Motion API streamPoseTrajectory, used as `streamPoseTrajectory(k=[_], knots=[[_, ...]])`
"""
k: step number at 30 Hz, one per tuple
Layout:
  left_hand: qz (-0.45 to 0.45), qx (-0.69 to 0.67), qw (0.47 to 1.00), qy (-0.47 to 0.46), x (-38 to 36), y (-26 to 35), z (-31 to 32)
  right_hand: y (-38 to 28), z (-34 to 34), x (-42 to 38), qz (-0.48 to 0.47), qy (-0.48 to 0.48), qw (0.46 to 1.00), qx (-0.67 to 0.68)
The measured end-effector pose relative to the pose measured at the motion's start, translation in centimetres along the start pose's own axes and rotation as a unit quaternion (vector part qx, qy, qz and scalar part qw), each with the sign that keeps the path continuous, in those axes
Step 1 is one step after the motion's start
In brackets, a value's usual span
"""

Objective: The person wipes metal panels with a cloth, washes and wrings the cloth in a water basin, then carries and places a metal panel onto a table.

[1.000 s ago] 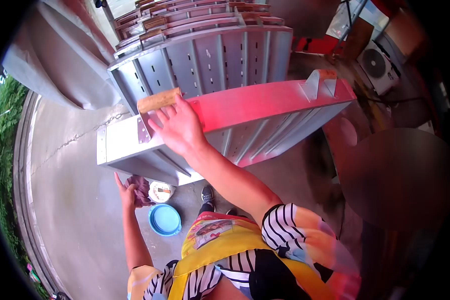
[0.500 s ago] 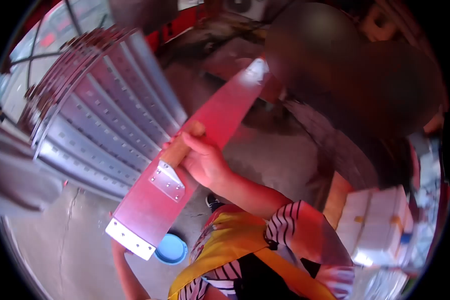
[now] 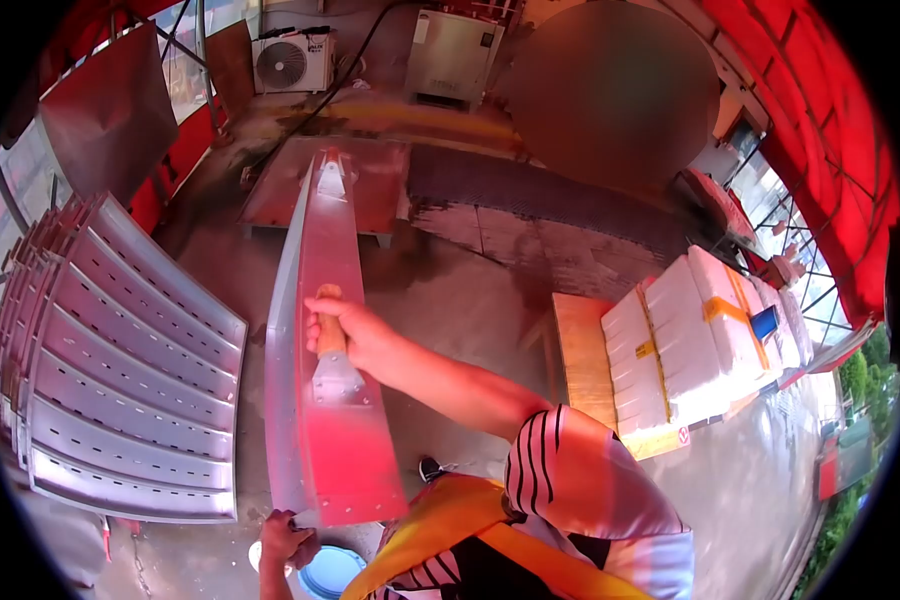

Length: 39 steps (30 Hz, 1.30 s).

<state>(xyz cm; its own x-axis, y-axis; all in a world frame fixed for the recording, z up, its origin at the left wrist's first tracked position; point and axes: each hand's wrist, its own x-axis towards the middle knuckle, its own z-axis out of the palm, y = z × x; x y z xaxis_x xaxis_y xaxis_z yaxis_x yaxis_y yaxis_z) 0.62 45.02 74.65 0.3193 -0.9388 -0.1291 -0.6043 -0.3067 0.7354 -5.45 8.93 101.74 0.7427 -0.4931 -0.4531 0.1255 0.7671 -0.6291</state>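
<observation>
A long sheet-metal panel [image 3: 332,235], lit red, stands lengthwise in front of me with a narrow side wall along its left. Its far end carries a small riveted bracket. My right hand [image 3: 342,330] is wrapped round a wooden handle [image 3: 330,342], fixed to the panel's face by a riveted metal plate [image 3: 338,382]. Down at the near left corner, my left hand [image 3: 288,540] is closed on the panel's edge, its fingertips partly hidden. A light-blue basin [image 3: 332,573] sits on the floor beside that hand, with a small white round item [image 3: 256,553] nearby.
Curved slotted metal panels [image 3: 135,365] are stacked at the left. White foam boxes [image 3: 695,325] with yellow tape stand on the right beside a wooden board [image 3: 582,350]. A low metal platform [image 3: 380,185] lies ahead, with a metal cabinet [image 3: 453,58] and an air-conditioner unit [image 3: 295,62] behind.
The panel has swung from a diagonal to nearly straight ahead, showing its side wall. My right hand keeps its hold on the handle. My left hand shows more fully, and the view has lifted.
</observation>
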Motion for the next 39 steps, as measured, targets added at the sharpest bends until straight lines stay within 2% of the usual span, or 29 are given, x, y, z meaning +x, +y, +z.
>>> streamPoseTrajectory(k=[2,5,9,12,15,16,19,20,21,22,23,24,25,28,30,32,33,34,36,37,38,39], knots=[[0.007,-0.019,1.0,0.016,2.0,2.7,3.4,-3.2,-1.6,0.6,0.009,0.014,1.0,-0.017],[-0.045,-0.022,0.999,-0.013,4.2,7.6,6.4,-7.3,-3.9,1.5,0.037,0.002,0.997,-0.073],[-0.052,-0.028,0.998,-0.03,7.9,12.1,11.3,-11.6,-5.8,1.7,0.0,0.02,0.981,-0.191],[-0.061,-0.054,0.996,-0.042,10.6,15.6,13.6,-14.4,-7.1,2.3,0.028,0.026,0.971,-0.237],[-0.013,-0.08,0.995,-0.062,12.9,16.2,16.5,-15.5,-8.3,2.1,0.023,0.011,0.958,-0.285],[-0.017,-0.064,0.991,-0.112,13.6,16.4,17.1,-15.6,-8.5,1.7,0.016,0.023,0.955,-0.296],[-0.07,-0.211,0.968,-0.12,14.4,15.1,18.5,-16.0,-9.8,0.1,0.014,-0.022,0.935,-0.354],[-0.054,-0.18,0.976,-0.11,14.8,14.4,17.9,-15.9,-9.6,-0.7,0.017,0.006,0.93,-0.368],[-0.056,-0.239,0.965,-0.093,15.3,12.9,17.9,-16.2,-10.2,-1.0,0.018,0.005,0.924,-0.381],[-0.108,-0.329,0.934,-0.09,15.9,11.2,17.6,-16.5,-10.9,-1.3,0.02,0.002,0.919,-0.394],[-0.132,-0.417,0.897,-0.065,16.5,11.1,15.6,-16.6,-11.3,-1.6,0.021,-0.002,0.912,-0.409],[-0.126,-0.45,0.884,-0.014,17.2,11.0,13.5,-16.7,-11.7,-1.8,0.019,0.01,0.911,-0.413],[-0.096,-0.442,0.892,0.015,18.1,10.5,11.5,-16.7,-12.0,-2.0,0.017,0.021,0.908,-0.417],[-0.087,-0.478,0.87,0.087,20.2,11.8,3.9,-16.4,-13.1,-1.7,0.01,0.02,0.908,-0.418],[-0.089,-0.521,0.837,0.139,21.9,13.1,0.5,-16.1,-13.5,-2.2,0.005,0.021,0.907,-0.421],[-0.091,-0.573,0.808,0.102,23.1,15.0,-3.3,-15.7,-13.2,-3.1,0.004,0.028,0.899,-0.436],[-0.082,-0.569,0.808,0.131,24.9,13.0,-3.1,-15.4,-14.5,-2.3,-0.002,0.041,0.899,-0.437],[-0.063,-0.604,0.785,0.122,26.2,13.4,-3.6,-15.2,-15.8,-1.9,0.001,0.049,0.899,-0.435],[-0.053,-0.524,0.843,0.109,29.1,13.3,-3.9,-14.9,-16.8,-2.3,-0.013,0.081,0.888,-0.452],[-0.042,-0.436,0.888,0.139,30.8,12.8,-3.5,-15.1,-16.0,-3.0,-0.008,0.072,0.881,-0.467],[-0.062,-0.479,0.868,0.117,30.9,15.5,-5.3,-15.0,-14.8,-3.7,0.004,0.084,0.89,-0.449],[-0.057,-0.602,0.796,0.037,32.9,15.2,-5.5,-15.2,-12.8,-4.7,0.009,0.092,0.886,-0.454]])
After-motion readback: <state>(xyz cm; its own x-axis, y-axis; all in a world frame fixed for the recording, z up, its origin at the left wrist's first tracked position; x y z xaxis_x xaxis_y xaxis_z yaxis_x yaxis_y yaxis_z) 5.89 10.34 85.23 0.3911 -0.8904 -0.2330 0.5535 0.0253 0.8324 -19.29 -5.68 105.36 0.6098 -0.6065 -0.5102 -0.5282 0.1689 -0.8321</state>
